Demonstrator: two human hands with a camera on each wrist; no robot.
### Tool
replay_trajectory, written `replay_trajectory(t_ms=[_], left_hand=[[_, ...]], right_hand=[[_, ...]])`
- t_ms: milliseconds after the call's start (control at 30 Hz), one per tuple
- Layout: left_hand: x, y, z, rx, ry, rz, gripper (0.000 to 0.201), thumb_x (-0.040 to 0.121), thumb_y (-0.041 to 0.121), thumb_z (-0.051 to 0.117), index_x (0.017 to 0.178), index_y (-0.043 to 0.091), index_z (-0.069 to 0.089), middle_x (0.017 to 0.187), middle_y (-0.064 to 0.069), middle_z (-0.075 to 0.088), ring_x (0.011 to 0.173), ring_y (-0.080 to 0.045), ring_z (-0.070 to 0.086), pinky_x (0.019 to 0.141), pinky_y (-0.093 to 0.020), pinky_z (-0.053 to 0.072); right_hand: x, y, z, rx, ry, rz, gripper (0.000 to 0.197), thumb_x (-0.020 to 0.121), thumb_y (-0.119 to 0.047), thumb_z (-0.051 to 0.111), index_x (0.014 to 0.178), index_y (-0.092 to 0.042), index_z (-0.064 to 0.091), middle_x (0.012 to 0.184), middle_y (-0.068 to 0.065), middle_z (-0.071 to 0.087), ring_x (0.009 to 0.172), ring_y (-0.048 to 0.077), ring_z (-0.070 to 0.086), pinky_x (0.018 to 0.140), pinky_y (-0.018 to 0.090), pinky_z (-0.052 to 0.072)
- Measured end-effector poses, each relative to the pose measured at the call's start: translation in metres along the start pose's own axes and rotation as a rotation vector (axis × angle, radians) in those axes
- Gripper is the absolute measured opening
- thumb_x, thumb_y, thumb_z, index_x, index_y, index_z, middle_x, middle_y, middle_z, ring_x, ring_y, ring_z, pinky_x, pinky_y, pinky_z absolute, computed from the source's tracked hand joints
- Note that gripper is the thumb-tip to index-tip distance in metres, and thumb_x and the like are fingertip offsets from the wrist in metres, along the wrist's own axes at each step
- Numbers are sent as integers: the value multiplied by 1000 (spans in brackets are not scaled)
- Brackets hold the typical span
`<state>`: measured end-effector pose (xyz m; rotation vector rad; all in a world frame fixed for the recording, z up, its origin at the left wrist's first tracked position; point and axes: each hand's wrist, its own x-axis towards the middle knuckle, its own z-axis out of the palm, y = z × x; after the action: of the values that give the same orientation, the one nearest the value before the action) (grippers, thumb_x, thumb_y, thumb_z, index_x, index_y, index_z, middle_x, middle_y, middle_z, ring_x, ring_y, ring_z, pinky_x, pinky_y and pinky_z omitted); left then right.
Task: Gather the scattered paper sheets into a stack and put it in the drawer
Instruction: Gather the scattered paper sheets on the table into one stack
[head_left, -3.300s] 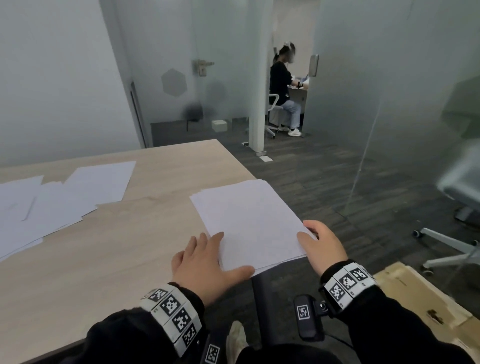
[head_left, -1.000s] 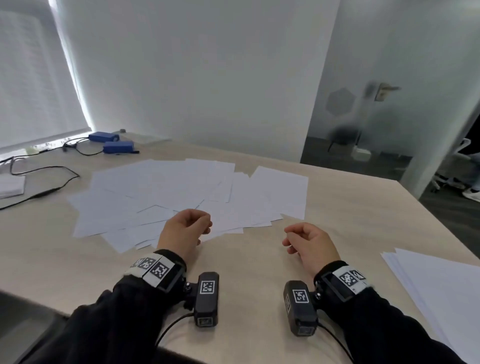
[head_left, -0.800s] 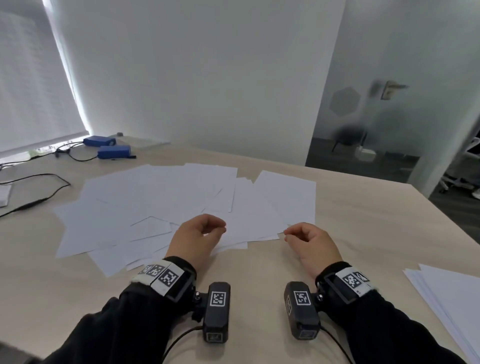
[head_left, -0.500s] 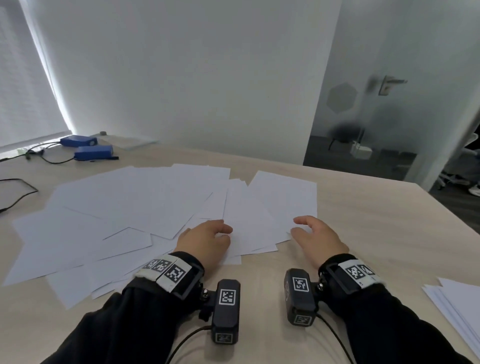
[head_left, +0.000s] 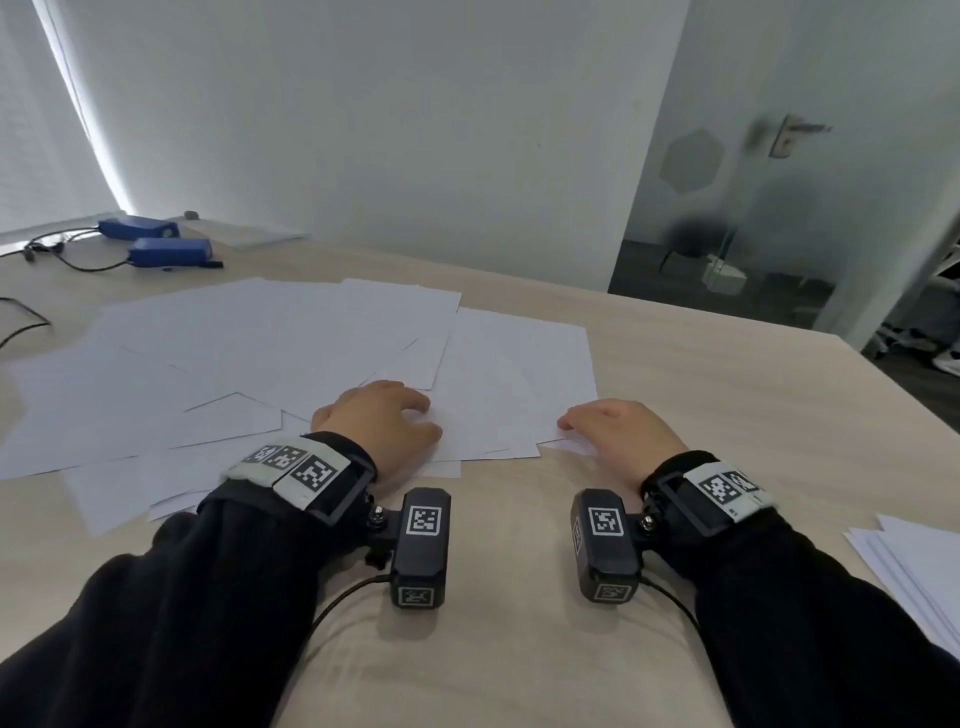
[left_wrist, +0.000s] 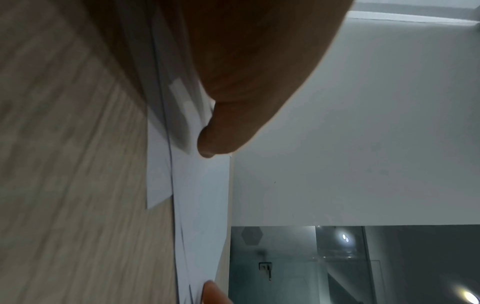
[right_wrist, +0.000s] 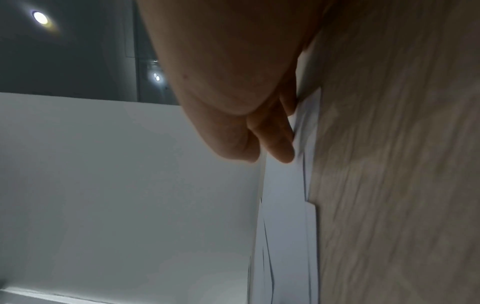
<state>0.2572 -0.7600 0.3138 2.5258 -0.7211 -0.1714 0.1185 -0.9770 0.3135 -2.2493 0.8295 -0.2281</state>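
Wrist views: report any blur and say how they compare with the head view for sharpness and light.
Left wrist view: desk grain smeared, left hand a dim close mass. Right wrist view: right hand dim, desk streaked, ceiling lights flaring. Head view: sharper, paper sheets crisp-edged, daylight from the left, wall edges bowed.

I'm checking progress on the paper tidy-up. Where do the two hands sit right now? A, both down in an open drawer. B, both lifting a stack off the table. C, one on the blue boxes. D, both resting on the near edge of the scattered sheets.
D: the left hand and right hand rest on the near edge of the scattered sheets, which lie flat on the table.
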Motion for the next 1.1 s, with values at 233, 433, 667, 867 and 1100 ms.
replay_trajectory(t_ms=[233, 433, 667, 867, 1100], left_hand=[[0, 2, 0, 75, -144, 28, 48, 91, 55, 48, 138, 47, 45, 162, 18, 21, 152, -13, 12, 122, -46, 6], [7, 5, 8, -40, -228, 94, 45, 97, 49, 50, 141, 41, 49, 158, 15, 30, 151, -14, 13, 122, -53, 1], [-1, 1, 8, -61, -206, 180, 39, 97, 40, 49, 135, 46, 50, 152, 24, 37, 149, -1, 16, 123, -37, 7], [-5, 2, 8, -315, -174, 125, 27, 88, 39, 62, 114, 43, 66, 138, 19, 56, 128, -3, 50, 105, -26, 36], [-9, 7, 8, -427, -186, 166, 16, 88, 34, 65, 101, 41, 71, 124, 27, 60, 118, 2, 54, 105, -26, 37]], right_hand=[[-4, 1, 3, -31, -2, 60, 61, 65, -67, 36, 122, -53, 52, 139, -17, 53, 131, 14, 47, 114, 46, 30], [-11, -9, 4, -86, -38, 41, 37, 77, -61, 39, 111, -55, 53, 133, -23, 55, 118, 8, 54, 118, 51, 19], [-17, -12, 4, 249, 26, -47, 34, 79, -57, 53, 113, -52, 59, 130, -18, 58, 97, 14, 57, 96, 36, 47], [-9, -17, 11, 1049, 172, 108, 63, 82, -20, 68, 133, -45, 41, 126, 6, 59, 110, 27, 64, 89, 51, 56], [-7, -12, 9, 1503, 224, 284, 64, 86, 3, 60, 144, -14, 39, 122, 21, 65, 100, 39, 70, 72, 56, 60]])
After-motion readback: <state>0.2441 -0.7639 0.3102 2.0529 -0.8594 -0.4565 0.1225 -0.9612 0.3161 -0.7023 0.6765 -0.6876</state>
